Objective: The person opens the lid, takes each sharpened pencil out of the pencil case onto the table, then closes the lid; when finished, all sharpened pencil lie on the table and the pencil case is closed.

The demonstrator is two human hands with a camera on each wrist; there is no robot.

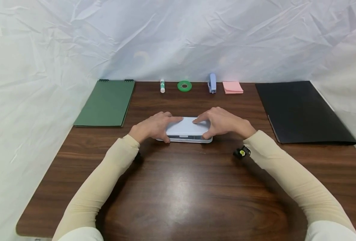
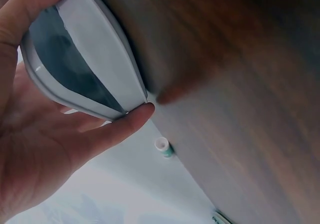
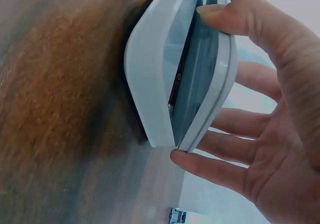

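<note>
Left hand (image 1: 152,127): clasped the pencil case (image 1: 186,130) at its left end.
Right hand (image 1: 223,123): thumb lifted the lid (slightly ajar).
Advice: steady base on worktop (image 1: 178,187).

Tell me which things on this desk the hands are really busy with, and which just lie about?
In use:
- white case, lid slightly ajar
- left hand, holding its left end
- right hand, holding its right end

Lying about:
- green notebook
- glue stick
- green tape roll
- blue stapler
- pink sticky notes
- black folder
</note>
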